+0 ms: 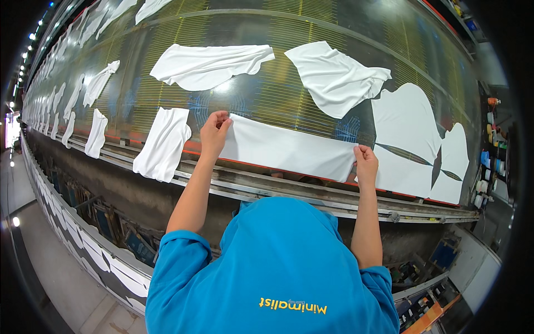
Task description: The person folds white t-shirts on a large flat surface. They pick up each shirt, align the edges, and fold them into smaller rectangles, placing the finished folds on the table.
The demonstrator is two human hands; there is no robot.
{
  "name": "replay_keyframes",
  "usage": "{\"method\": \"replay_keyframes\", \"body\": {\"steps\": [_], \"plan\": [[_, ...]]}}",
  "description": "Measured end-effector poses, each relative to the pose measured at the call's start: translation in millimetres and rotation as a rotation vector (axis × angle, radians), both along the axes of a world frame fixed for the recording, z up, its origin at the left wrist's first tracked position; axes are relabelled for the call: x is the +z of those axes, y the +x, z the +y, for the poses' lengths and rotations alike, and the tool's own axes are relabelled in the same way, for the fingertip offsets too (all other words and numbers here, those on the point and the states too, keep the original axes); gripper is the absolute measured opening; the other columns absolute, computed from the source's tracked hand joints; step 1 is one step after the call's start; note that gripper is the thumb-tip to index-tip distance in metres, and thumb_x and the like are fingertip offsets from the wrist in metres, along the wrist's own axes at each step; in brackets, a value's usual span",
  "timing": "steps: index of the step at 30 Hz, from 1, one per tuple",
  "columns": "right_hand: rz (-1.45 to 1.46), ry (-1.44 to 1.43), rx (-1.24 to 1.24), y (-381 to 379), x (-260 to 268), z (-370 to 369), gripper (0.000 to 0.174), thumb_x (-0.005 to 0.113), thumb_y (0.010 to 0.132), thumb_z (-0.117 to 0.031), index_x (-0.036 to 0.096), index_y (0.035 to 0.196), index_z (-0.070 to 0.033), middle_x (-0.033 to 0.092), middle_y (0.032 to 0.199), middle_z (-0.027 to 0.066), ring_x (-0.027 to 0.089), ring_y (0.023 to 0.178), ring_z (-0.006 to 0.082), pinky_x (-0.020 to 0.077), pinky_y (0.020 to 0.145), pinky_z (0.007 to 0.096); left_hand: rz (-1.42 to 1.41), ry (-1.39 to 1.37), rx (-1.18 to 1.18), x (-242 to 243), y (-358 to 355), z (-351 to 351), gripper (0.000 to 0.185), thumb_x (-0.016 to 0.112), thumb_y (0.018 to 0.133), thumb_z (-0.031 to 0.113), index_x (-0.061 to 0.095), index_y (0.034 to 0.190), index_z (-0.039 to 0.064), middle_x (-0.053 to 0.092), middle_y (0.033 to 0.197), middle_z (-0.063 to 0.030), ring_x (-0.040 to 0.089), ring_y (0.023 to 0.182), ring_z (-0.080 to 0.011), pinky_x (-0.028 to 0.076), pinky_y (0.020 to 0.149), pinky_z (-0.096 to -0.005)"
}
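Stretched between my two hands is a white fabric panel (288, 144), its far edge taut over the near side of a long printing table (246, 96). My left hand (215, 129) pinches its left far corner between thumb and fingers. At the right, my right hand (366, 163) grips the other corner, close to a flat white cut piece (404, 129) smoothed on the table. Left of my left hand lies a crumpled white fabric piece (162, 144) that hangs over the table's front edge. Yellow lines and blue outlines mark the tabletop.
Two wrinkled fabric pieces (210, 64) (338, 77) lie farther back. A smaller flat piece (452, 163) sits at the right end. Metal rails (267, 190) run along the near edge. Several containers (492, 154) stand beyond the right end. Another table (104, 267) with white pieces is behind me.
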State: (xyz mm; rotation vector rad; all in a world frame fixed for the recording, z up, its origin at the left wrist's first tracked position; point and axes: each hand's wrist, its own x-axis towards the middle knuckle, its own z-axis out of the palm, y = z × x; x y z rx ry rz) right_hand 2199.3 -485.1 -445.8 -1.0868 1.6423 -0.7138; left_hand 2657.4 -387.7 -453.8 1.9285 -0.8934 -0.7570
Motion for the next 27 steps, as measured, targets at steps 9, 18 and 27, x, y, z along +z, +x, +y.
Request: {"method": "replay_keyframes", "body": {"steps": [9,18,27], "plan": [[-0.021,-0.001,-0.002,-1.0,-5.1,-3.0,0.023,0.07,0.099,-0.02,0.07,0.11,0.0,0.07,0.088,-0.0001,0.059,0.071,0.0046,0.0453,0.061,0.0219,0.024,-0.004,0.011,-2.9,-2.5,-5.4,0.029,0.073,0.094,0.012,0.066,0.12,0.001,0.073,0.103,-0.0059,0.065,0.087,-0.01,0.053,0.081,-0.0253],[-0.04,-0.005,-0.028,1.0,-5.4,-4.0,0.023,0.07,0.099,-0.021,0.07,0.108,-0.001,0.07,0.086,-0.001,0.058,0.071,0.0043,0.0452,0.062,0.0219,0.007,0.032,0.042,0.1,-3.0,-8.5,0.031,0.075,0.093,0.015,0.067,0.119,0.001,0.074,0.102,-0.0062,0.065,0.086,-0.0097,0.053,0.08,-0.0253],[-0.012,-0.03,-0.03,4.8,1.0,-8.0,0.022,0.069,0.099,-0.021,0.069,0.108,-0.001,0.07,0.086,-0.0014,0.058,0.071,0.0036,0.0444,0.061,0.0216,-0.027,0.0,0.06,-6.7,-4.4,-9.3,0.03,0.074,0.091,0.013,0.068,0.117,0.001,0.075,0.098,-0.0068,0.067,0.082,-0.0113,0.054,0.078,-0.0267]]}}
